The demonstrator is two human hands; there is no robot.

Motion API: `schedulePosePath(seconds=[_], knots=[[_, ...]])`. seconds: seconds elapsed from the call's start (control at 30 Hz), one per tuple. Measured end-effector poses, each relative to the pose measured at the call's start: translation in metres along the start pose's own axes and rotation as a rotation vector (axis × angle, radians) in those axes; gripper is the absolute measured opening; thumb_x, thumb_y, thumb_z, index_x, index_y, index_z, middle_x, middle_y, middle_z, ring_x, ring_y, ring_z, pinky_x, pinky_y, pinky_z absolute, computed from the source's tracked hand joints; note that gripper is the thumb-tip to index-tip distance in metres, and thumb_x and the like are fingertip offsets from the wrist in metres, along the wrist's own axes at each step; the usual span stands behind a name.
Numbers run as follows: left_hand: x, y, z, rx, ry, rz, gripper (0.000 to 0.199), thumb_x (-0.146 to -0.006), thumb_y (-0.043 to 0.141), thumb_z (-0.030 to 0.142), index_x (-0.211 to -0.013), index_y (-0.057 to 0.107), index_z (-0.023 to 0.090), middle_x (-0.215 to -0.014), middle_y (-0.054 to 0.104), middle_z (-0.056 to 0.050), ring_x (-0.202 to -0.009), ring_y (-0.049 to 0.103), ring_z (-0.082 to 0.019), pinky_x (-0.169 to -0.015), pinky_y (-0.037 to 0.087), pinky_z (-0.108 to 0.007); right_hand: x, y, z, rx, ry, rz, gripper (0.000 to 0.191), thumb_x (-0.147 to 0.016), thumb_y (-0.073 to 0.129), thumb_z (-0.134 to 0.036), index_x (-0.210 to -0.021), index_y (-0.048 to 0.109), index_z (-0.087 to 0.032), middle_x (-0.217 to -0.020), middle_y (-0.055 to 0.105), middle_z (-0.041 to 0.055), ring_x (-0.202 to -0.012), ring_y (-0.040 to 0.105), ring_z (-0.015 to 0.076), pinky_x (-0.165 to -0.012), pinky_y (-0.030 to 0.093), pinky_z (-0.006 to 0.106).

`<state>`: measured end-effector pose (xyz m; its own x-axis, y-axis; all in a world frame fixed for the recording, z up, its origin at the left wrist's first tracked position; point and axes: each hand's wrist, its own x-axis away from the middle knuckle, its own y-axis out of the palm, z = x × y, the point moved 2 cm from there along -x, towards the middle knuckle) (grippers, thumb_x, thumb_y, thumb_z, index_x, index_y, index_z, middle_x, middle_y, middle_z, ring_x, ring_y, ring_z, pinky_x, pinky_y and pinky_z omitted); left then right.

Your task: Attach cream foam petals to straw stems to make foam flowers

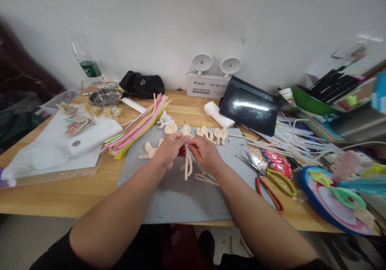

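Observation:
My left hand [171, 147] and my right hand [205, 151] meet over the grey cutting mat [175, 201], fingers pinched together. Between them is a cream pipe cleaner shape [187, 165], its loose stems hanging down and a rounded loop at the top. Several similar looped cream pieces [220, 135] lie along the mat's far side. Left of my left hand rests another looped cream piece [147, 149]. Below my right hand are loose cream stems [206, 179]. My fingertips partly hide the point where the stems join.
Red-handled pliers [269, 193] and yellow-handled scissors [282, 182] lie at the right, near a blue-rimmed plate [310, 205]. Coloured pipe cleaners [137, 127] are bundled at the left beside a white device [95, 137]. White stems [289, 135] and a black tray [249, 109] stand behind.

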<state>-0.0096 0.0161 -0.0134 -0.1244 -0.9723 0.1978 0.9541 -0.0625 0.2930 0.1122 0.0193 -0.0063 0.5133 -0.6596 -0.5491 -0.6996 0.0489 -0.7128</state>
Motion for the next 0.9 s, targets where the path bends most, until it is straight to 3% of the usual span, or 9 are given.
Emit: schedulePosePath(seconds=[0.2,0.4,0.57,0.67,0.9], knots=[[0.002,0.001,-0.001,-0.002,-0.059,-0.022,0.026,-0.065,0.061,0.035,-0.063,0.044,0.016,-0.05,0.049,0.004,-0.043,0.046,-0.007,-0.044,0.041,-0.019,0.001,-0.003,0.004,0.165,-0.024,0.026,0.018,-0.084,0.039,-0.022,-0.077,0.055,-0.016,-0.069,0.057,0.0053,-0.067,0.05,0.0152,-0.06,0.037,0.025],[0.001,0.002,0.001,0.013,-0.06,-0.039,0.023,-0.065,0.058,0.028,-0.057,0.041,0.016,-0.045,0.044,0.006,-0.038,0.041,-0.005,-0.041,0.037,-0.018,0.0,-0.009,0.004,0.17,-0.134,0.039,0.018,-0.082,0.042,-0.02,-0.081,0.059,-0.016,-0.068,0.055,0.0054,-0.068,0.048,0.0154,-0.062,0.038,0.026],[0.002,0.0,0.005,-0.122,0.013,-0.05,0.02,-0.067,0.055,0.025,-0.055,0.043,0.015,-0.043,0.046,0.004,-0.038,0.041,-0.005,-0.041,0.033,-0.017,0.0,-0.011,0.002,0.121,-0.172,0.088,0.018,-0.081,0.043,-0.018,-0.077,0.06,-0.015,-0.064,0.054,0.0047,-0.064,0.047,0.0143,-0.06,0.038,0.025],[0.0,-0.003,0.005,-0.169,0.072,0.008,0.02,-0.067,0.055,0.024,-0.054,0.042,0.016,-0.042,0.047,0.005,-0.039,0.043,-0.006,-0.043,0.035,-0.018,0.0,-0.011,0.0,0.126,-0.177,0.096,0.019,-0.08,0.044,-0.019,-0.07,0.059,-0.016,-0.06,0.055,0.0038,-0.06,0.047,0.0136,-0.058,0.037,0.025],[0.001,-0.005,0.007,-0.159,0.2,0.15,0.023,-0.068,0.054,0.026,-0.053,0.04,0.017,-0.043,0.043,0.006,-0.041,0.04,-0.006,-0.045,0.034,-0.019,0.001,-0.004,-0.006,0.057,-0.016,0.019,0.02,-0.079,0.044,-0.021,-0.066,0.058,-0.017,-0.059,0.056,0.0026,-0.059,0.05,0.0126,-0.057,0.037,0.024]])
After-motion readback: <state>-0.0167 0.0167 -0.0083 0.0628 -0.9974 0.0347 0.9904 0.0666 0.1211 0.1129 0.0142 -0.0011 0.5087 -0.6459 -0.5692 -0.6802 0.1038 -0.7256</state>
